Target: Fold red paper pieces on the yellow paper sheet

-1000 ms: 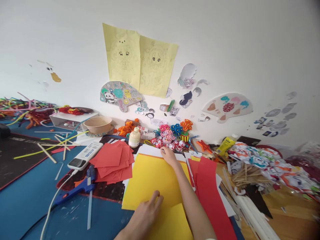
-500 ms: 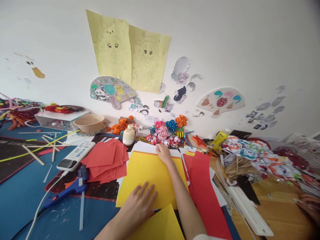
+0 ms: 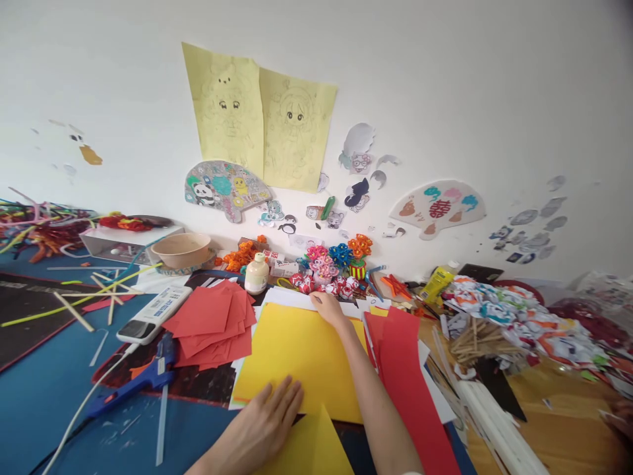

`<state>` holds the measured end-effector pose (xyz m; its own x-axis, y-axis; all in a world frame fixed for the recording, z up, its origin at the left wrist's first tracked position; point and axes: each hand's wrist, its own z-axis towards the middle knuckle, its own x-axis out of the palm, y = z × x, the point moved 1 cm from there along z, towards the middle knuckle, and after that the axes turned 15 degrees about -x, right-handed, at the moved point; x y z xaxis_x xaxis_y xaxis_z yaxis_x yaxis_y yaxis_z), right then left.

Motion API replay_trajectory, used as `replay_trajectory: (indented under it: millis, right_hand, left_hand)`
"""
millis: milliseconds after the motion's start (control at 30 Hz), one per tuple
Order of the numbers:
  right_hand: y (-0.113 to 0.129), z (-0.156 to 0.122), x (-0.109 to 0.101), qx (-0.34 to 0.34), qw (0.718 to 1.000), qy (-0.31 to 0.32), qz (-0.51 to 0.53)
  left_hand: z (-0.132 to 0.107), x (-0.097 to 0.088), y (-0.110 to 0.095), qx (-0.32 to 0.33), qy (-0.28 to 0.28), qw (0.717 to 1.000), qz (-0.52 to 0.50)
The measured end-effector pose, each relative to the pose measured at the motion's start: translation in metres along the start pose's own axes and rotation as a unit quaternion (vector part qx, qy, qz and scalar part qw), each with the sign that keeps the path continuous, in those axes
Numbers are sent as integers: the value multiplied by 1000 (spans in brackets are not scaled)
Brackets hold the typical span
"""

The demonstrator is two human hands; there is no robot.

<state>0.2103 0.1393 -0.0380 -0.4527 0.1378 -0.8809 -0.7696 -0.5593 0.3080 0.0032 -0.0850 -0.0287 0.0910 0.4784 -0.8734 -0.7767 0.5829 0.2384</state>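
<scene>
A large yellow sheet (image 3: 297, 349) lies on a stack of paper in front of me. My left hand (image 3: 262, 425) rests flat on its near edge, fingers stretched out. My right hand (image 3: 330, 309) reaches to the far edge of the stack, its fingers curled over the white sheets (image 3: 289, 298) there; what they grip is not clear. A second yellow piece (image 3: 311, 448) lies under my left wrist at the near edge.
Red paper squares (image 3: 212, 323) lie to the left, red strips (image 3: 405, 369) to the right. A blue glue gun (image 3: 133, 382), a remote-like device (image 3: 153, 313), a glue bottle (image 3: 257, 274), paper flowers (image 3: 331, 264), a bowl (image 3: 180, 249) and wooden sticks (image 3: 479, 343) surround the stack.
My left hand has slid back toward me along the yellow sheet and flattened. The view shifted slightly; my right hand stays at the far edge.
</scene>
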Motion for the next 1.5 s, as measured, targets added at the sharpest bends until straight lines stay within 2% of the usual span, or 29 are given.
replay_trajectory:
  millis: [133,300,533,633,800,900,967,1100,1200,1267,1400,1500]
  right_hand:
    - [4,2,0,2,1000,-12,4]
    - [5,4,3,-2,1000,-23,14]
    - [-1,2,8,-9,999,-26,38]
    - [-1,2,7,-12,998,-26,47]
    - [3,3,3,-7,998,-16,52]
    - [5,2,1,6,999,-2,47]
    - [7,3,0,14,999,8,42]
    - [10,4,-5,21,999,25,39]
    - [14,4,-10,23,998,39,41]
    - [18,3,-13,23,998,47,44]
    - [21,0,-21,16,997,52,49]
    - [21,-3,-26,15,997,59,48]
  left_hand:
    - [-1,-9,-8,48,-50,997,-17]
    - [-2,-14,-11,63,-49,994,-68]
    - [-12,-8,13,20,-41,997,-59]
    - [-14,-7,16,13,-41,998,-38]
    - [-12,-5,19,-44,-56,997,7]
    - [-9,-3,19,-40,-54,998,13]
    - [-7,-1,18,-42,-38,998,27]
    - [-6,6,11,-69,29,996,56]
    - [-3,13,4,-55,58,996,46]
    - [0,16,0,-50,68,996,36]
    - [11,16,-11,-78,74,993,37]
    - [21,14,-21,-53,70,995,36]
